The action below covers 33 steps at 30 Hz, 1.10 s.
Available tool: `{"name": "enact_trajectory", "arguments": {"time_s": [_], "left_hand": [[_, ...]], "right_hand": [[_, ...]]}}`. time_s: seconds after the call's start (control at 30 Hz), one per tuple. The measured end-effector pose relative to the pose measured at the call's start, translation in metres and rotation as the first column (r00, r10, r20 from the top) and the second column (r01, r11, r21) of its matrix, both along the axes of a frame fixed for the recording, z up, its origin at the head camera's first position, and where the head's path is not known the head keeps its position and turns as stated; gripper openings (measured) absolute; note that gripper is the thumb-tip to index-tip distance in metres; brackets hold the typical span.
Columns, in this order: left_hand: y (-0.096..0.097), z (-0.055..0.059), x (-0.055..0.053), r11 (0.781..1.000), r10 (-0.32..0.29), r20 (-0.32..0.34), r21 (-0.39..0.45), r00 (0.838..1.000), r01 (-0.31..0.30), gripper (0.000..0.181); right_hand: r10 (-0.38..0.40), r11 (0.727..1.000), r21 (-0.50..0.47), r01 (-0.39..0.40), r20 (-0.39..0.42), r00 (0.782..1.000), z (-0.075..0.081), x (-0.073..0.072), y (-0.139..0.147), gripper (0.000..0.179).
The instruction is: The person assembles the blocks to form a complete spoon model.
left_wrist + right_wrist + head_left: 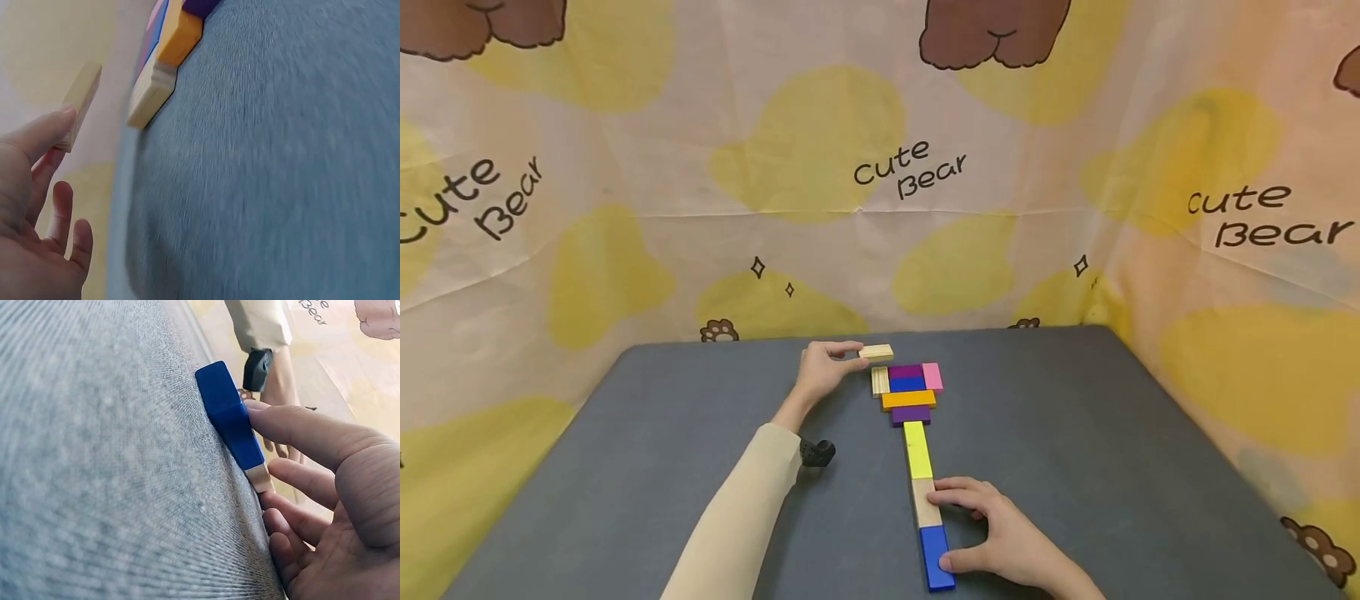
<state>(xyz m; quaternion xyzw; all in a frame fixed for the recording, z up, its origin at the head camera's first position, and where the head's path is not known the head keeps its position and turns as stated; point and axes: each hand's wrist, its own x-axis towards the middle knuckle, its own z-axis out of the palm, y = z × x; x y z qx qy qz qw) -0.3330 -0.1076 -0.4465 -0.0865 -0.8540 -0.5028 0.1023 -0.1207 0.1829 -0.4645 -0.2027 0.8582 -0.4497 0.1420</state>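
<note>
Between thumb and forefinger my left hand [822,367] pinches a plain wooden block [876,352], raised off the table behind the block pattern; the left wrist view shows the block [81,103] held by one end. Below it lie another plain block [880,382], a magenta block [905,371], a blue one [907,384] and a pink one [932,377]. An orange block [908,400] and a purple block [911,414] come in front. A column of yellow [917,450], plain [927,502] and blue [936,558] blocks runs toward me. My right hand [1000,533] touches its plain and blue blocks with loosely bent fingers.
The blocks lie flat on a dark grey tabletop [662,467]. Printed cloth [820,150] with bears and lettering hangs behind and at both sides. A black wrist device [817,453] sits at my left cuff.
</note>
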Motion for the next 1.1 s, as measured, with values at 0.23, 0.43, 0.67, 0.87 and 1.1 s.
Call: {"name": "enact_trajectory", "arguments": {"time_s": [0.23,0.43,0.67,0.87,1.1], "left_hand": [[0.025,-0.006,-0.007,0.999,-0.016,0.018,-0.027,1.000,0.017,0.027],[0.043,-0.005,-0.010,0.998,-0.033,0.005,-0.056,0.999,0.033,0.026],[0.053,-0.007,-0.017,1.000,-0.012,0.012,0.006,1.000,0.012,0.027],[0.055,-0.012,-0.020,1.000,0.015,0.041,-0.011,0.999,-0.014,0.026],[0.055,-0.016,-0.022,1.000,0.023,0.089,-0.016,0.996,-0.022,0.028]], "right_hand": [[-0.012,1.000,-0.007,0.013,0.045,0.999,0.001,0.000,0.000,0.061],[-0.020,1.000,-0.009,0.020,0.057,0.998,0.003,-0.001,-0.001,0.061],[-0.024,1.000,-0.006,0.025,0.045,0.999,0.002,-0.002,0.001,0.061],[-0.025,1.000,-0.008,0.026,0.041,0.999,0.000,-0.004,0.001,0.060],[-0.029,1.000,0.005,0.029,0.057,0.998,-0.002,-0.006,0.003,0.061]]}}
